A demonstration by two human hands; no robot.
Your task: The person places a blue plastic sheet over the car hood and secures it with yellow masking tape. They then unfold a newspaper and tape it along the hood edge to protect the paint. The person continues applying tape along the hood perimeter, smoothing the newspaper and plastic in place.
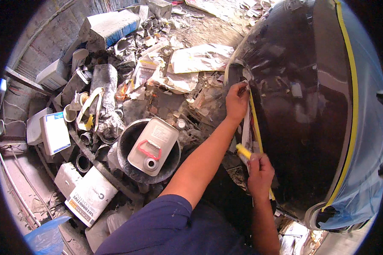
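A dark car body panel (pixel 302 127) fills the right side, a strip of yellow masking tape (pixel 255 121) running down its near left edge. At that strip's upper end my left hand (pixel 237 101) is closed, thumb and fingers drawn together at the panel's edge; what they pinch is hidden. Lower down, my right hand (pixel 260 172) grips a roll of yellow masking tape (pixel 243 151), held beside the edge. A whitish strip (pixel 246 127) hangs between the two hands along the panel.
Blue plastic film (pixel 364 165) covers the far right, bordered by more yellow tape. To the left a metal canister with a red handle (pixel 154 146) sits on a dark bucket (pixel 125 165). Discarded cans, boxes and a white tin (pixel 91 197) crowd the floor, with crumpled paper (pixel 206 58) beyond.
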